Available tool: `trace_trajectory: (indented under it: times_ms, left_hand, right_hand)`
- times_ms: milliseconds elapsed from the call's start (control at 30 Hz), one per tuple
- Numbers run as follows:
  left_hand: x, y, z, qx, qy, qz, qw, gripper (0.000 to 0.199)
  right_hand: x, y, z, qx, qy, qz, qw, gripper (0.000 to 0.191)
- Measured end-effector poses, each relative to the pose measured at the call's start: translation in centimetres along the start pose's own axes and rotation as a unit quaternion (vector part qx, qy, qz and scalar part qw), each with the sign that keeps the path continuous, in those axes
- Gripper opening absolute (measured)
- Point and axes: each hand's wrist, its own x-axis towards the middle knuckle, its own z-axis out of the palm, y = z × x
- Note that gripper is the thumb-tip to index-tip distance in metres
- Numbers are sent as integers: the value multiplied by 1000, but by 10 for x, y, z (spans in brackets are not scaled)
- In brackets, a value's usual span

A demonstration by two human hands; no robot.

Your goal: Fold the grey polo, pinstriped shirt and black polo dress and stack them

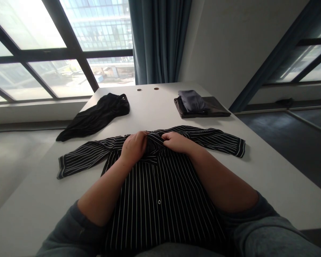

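The black shirt with thin white stripes (163, 185) lies on the white table (147, 110), sleeves spread left and right. The left hand (135, 146) and right hand (176, 142) both have fingers pinched on its collar. At the far left lies a crumpled black garment (96, 116); far right, a folded stack of dark clothes (200, 104).

No readable text, labels, brands, numbers or signs.
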Motion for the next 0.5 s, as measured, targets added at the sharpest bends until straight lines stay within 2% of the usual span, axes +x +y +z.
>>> trace_trajectory:
  times_ms: [67,233,400,500]
  left_hand:
    - [1,-1,-1,-7,9,-13,1000,16]
    - [2,-4,-4,-11,23,-53,998,15]
    - [4,-5,-7,-9,32,-86,996,15]
    - [5,-4,-9,-2,36,-107,994,15]
  right_hand:
    - [0,0,0,22,-9,5,1000,9]
    - [1,7,2,109,41,5,993,8]
    - [1,8,5,158,40,-22,986,27]
    - [-1,5,5,136,35,-38,989,31]
